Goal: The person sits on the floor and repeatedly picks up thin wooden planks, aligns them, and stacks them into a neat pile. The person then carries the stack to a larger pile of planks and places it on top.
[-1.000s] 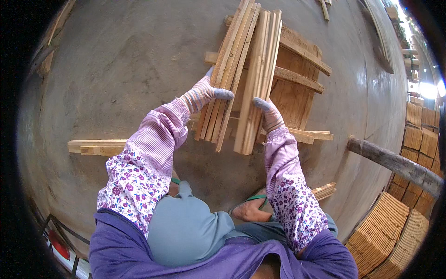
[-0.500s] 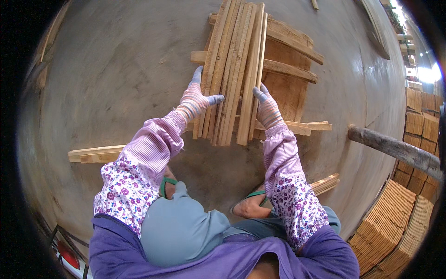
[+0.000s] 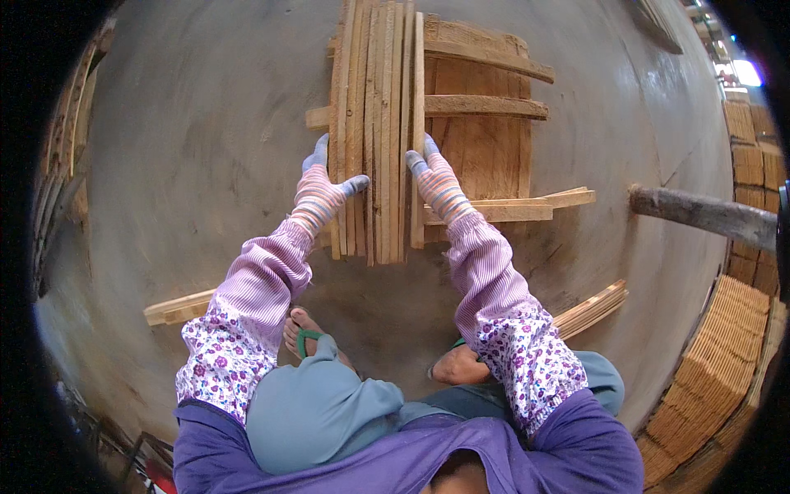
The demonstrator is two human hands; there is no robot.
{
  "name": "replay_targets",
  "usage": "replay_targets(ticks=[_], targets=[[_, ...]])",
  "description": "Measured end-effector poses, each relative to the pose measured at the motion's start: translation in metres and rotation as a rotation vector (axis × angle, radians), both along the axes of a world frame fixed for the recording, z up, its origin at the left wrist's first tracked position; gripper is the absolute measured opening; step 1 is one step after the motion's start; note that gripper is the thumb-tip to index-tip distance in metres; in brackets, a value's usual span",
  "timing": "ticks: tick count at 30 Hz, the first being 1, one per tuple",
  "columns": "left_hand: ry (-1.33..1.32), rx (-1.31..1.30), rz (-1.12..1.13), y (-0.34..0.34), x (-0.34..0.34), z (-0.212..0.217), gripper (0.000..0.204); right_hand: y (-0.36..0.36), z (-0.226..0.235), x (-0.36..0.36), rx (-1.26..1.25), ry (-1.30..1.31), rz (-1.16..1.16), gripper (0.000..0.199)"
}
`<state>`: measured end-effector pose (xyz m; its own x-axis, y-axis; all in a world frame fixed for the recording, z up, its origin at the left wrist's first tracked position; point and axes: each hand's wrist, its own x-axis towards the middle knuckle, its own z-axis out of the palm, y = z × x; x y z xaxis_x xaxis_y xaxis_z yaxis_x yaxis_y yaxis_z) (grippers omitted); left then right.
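Below the head camera, on a grey concrete floor, a bundle of thin wooden slats lies lengthwise, running away from the squatting person. Both gloved hands press in on it from either side: the left hand lies flat against the bundle's left edge with its thumb hooked over the top, and the right hand lies against the right edge, fingers pointing forward. Neither hand closes round anything; they are apart, with the slats squeezed between them.

Against the pictures from a second ago, the slats have changed: then they were splayed and slanted to the right, now they sit nearly parallel and packed tight, their near ends almost level. The hands have also drawn closer together. By my reading, the squaring-up of the bundle is close to done.

Under its far part lies a wooden frame of cross battens. A loose plank lies at the left, and stacked slat bundles stand at the right.
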<state>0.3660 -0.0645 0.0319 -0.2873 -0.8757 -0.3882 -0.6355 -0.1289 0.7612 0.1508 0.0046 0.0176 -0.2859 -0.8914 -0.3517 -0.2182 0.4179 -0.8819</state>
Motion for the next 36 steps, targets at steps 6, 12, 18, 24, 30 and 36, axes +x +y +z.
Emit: replay_targets(ticks=[6,12,18,24,30,36], targets=[[-0.2,-0.121,-0.036,-0.001,0.003,0.007,0.115,0.012,-0.016,-0.001,0.052,0.057,0.084,0.054],[0.188,0.089,0.09,0.002,-0.013,-0.026,0.112,-0.007,-0.032,0.005,-0.032,-0.176,-0.179,0.068],[0.5,0.08,0.125,0.007,-0.006,-0.024,0.103,-0.008,0.0,0.031,-0.055,-0.046,-0.092,0.086],[0.353,0.053,0.229,0.028,-0.023,-0.004,0.11,-0.003,-0.002,0.01,-0.147,-0.224,-0.016,0.083],[0.28,0.04,0.359,0.028,-0.024,-0.021,0.114,-0.029,-0.041,0.008,-0.138,-0.266,0.115,0.086],[0.204,0.247,0.457,0.006,-0.006,-0.067,0.102,-0.052,-0.1,0.035,0.194,-0.228,0.131,0.084]])
